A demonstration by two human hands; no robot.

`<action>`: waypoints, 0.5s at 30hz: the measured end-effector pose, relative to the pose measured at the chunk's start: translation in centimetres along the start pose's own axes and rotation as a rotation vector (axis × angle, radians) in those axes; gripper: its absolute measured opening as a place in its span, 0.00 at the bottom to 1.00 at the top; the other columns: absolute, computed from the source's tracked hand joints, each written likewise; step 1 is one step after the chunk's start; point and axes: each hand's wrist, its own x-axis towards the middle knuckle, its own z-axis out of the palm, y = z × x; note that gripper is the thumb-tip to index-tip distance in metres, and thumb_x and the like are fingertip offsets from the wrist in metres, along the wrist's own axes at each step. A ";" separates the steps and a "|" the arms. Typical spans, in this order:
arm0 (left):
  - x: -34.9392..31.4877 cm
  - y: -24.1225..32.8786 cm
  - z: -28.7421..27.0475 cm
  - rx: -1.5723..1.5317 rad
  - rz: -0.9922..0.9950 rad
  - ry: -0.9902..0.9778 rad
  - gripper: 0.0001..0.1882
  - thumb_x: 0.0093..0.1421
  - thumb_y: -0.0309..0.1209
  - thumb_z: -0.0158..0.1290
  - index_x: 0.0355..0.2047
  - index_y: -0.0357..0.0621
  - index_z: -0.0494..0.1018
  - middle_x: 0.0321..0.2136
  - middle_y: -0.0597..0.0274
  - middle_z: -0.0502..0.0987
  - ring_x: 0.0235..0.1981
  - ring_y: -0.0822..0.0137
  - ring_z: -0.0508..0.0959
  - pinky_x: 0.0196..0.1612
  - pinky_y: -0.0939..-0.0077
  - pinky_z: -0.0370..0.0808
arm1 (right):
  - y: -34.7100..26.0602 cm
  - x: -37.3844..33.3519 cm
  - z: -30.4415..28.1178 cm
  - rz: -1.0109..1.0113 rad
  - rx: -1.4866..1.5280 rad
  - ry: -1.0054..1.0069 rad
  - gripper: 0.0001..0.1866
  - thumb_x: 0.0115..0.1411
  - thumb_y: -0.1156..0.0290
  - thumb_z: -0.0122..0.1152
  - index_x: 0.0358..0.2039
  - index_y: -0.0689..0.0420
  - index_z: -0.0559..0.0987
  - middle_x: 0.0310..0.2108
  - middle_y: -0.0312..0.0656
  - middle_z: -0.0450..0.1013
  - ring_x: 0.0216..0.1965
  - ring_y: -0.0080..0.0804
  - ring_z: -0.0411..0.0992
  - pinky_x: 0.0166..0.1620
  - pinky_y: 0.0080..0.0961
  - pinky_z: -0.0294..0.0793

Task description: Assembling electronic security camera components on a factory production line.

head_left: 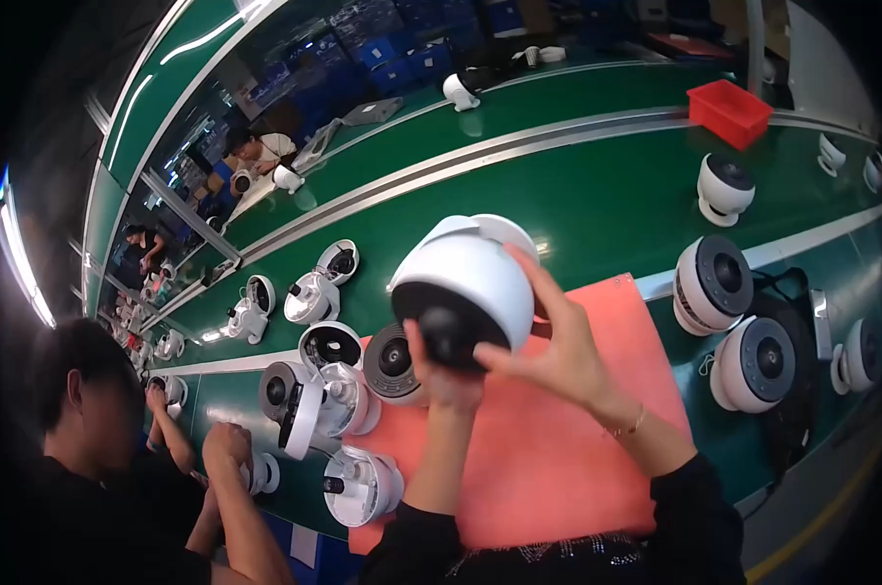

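Observation:
Both my hands are closed around a white ball-shaped security camera, raised above a pink mat. Its black front with a dark round lens tilts down toward me. My left hand supports it from below, fingers partly hidden behind it. My right hand grips its right side, thumb against the black front. Just left of my left hand sits a grey-faced camera. Beside that are opened white housings with bare insides, including one housing at the mat's left edge.
On the right stand several finished-looking cameras, including a grey-faced one, near a black strap. A red bin sits on the far side of the green conveyor. A co-worker works close on my left.

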 end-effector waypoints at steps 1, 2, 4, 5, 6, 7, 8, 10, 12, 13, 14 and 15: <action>0.6 0.0 0.0 -0.015 -0.107 0.009 0.29 0.57 0.55 0.41 0.50 0.48 0.64 0.48 0.61 0.69 0.50 0.63 0.68 0.53 0.58 0.64 | 1.4 0.6 -0.5 0.051 0.115 0.075 0.42 0.44 0.71 0.66 0.58 0.57 0.56 0.51 0.44 0.63 0.53 0.34 0.63 0.49 0.29 0.68; 0.5 0.3 0.4 0.043 -0.229 -0.024 0.25 0.59 0.52 0.40 0.49 0.48 0.65 0.45 0.62 0.71 0.49 0.65 0.69 0.53 0.61 0.64 | 2.8 1.6 -1.2 0.086 0.250 0.070 0.37 0.46 0.68 0.65 0.56 0.59 0.59 0.48 0.42 0.65 0.49 0.32 0.65 0.46 0.28 0.70; -0.1 -0.2 -0.3 0.073 -0.263 -0.140 0.27 0.58 0.37 0.47 0.56 0.51 0.52 0.53 0.61 0.60 0.54 0.63 0.61 0.56 0.64 0.59 | 4.1 2.7 -3.1 0.545 0.594 0.121 0.30 0.51 0.58 0.60 0.52 0.56 0.64 0.43 0.41 0.67 0.46 0.34 0.66 0.45 0.31 0.70; -1.3 0.0 -0.1 0.200 -0.242 -0.152 0.33 0.56 0.32 0.49 0.57 0.53 0.44 0.54 0.61 0.52 0.57 0.60 0.56 0.56 0.64 0.58 | 6.0 3.3 -3.9 0.687 0.734 0.148 0.28 0.52 0.56 0.58 0.50 0.54 0.65 0.43 0.41 0.66 0.46 0.35 0.66 0.45 0.32 0.70; -2.9 0.8 0.3 0.331 -0.215 -0.160 0.40 0.55 0.27 0.51 0.59 0.54 0.35 0.56 0.60 0.45 0.59 0.57 0.51 0.56 0.64 0.57 | 6.3 3.8 -3.9 0.659 0.689 0.225 0.30 0.53 0.48 0.53 0.48 0.57 0.67 0.45 0.44 0.66 0.44 0.36 0.68 0.44 0.31 0.71; -4.6 0.9 0.0 0.463 -0.108 -0.131 0.46 0.48 0.25 0.56 0.58 0.48 0.35 0.56 0.55 0.41 0.60 0.53 0.46 0.57 0.62 0.52 | 7.4 4.4 -4.2 0.630 0.703 0.271 0.29 0.53 0.49 0.54 0.48 0.58 0.67 0.44 0.44 0.66 0.44 0.38 0.68 0.43 0.31 0.72; -6.0 0.8 -1.5 0.776 0.123 -0.127 0.49 0.45 0.26 0.59 0.58 0.45 0.35 0.56 0.52 0.40 0.60 0.52 0.44 0.59 0.59 0.49 | 8.9 5.2 -4.7 0.601 0.717 0.318 0.29 0.53 0.50 0.54 0.47 0.59 0.67 0.43 0.45 0.66 0.45 0.39 0.68 0.43 0.32 0.73; -7.4 0.9 -3.6 1.071 0.350 -0.134 0.53 0.41 0.27 0.62 0.58 0.41 0.34 0.55 0.49 0.40 0.60 0.51 0.42 0.60 0.56 0.45 | 13.6 6.6 -7.2 0.568 0.631 0.342 0.36 0.51 0.50 0.57 0.51 0.62 0.57 0.46 0.49 0.62 0.46 0.41 0.67 0.44 0.35 0.72; -8.4 2.3 -5.1 1.544 0.877 0.220 0.56 0.38 0.28 0.64 0.57 0.36 0.33 0.56 0.47 0.41 0.60 0.53 0.45 0.61 0.54 0.41 | 16.9 8.0 -8.1 0.611 0.518 0.404 0.44 0.49 0.49 0.60 0.52 0.64 0.48 0.49 0.53 0.58 0.46 0.43 0.66 0.46 0.37 0.71; -8.0 2.2 -6.8 1.556 0.819 0.302 0.57 0.38 0.29 0.65 0.57 0.35 0.32 0.56 0.46 0.41 0.60 0.52 0.44 0.61 0.53 0.40 | 17.5 8.1 -8.6 0.585 0.519 0.412 0.44 0.49 0.48 0.60 0.52 0.64 0.49 0.49 0.53 0.59 0.46 0.43 0.66 0.47 0.38 0.70; -7.4 1.8 -8.6 1.565 0.761 0.383 0.59 0.37 0.30 0.66 0.57 0.34 0.32 0.56 0.45 0.40 0.60 0.50 0.44 0.62 0.52 0.40 | 18.2 8.0 -8.7 0.559 0.519 0.421 0.43 0.49 0.48 0.60 0.52 0.64 0.49 0.49 0.52 0.59 0.46 0.43 0.66 0.47 0.39 0.69; -7.0 1.7 -9.6 1.535 0.493 0.513 0.61 0.35 0.30 0.67 0.57 0.34 0.30 0.57 0.44 0.38 0.61 0.51 0.43 0.62 0.54 0.38 | 16.4 7.6 -7.5 0.567 0.440 0.442 0.44 0.49 0.47 0.60 0.52 0.65 0.50 0.49 0.52 0.59 0.47 0.43 0.65 0.48 0.40 0.68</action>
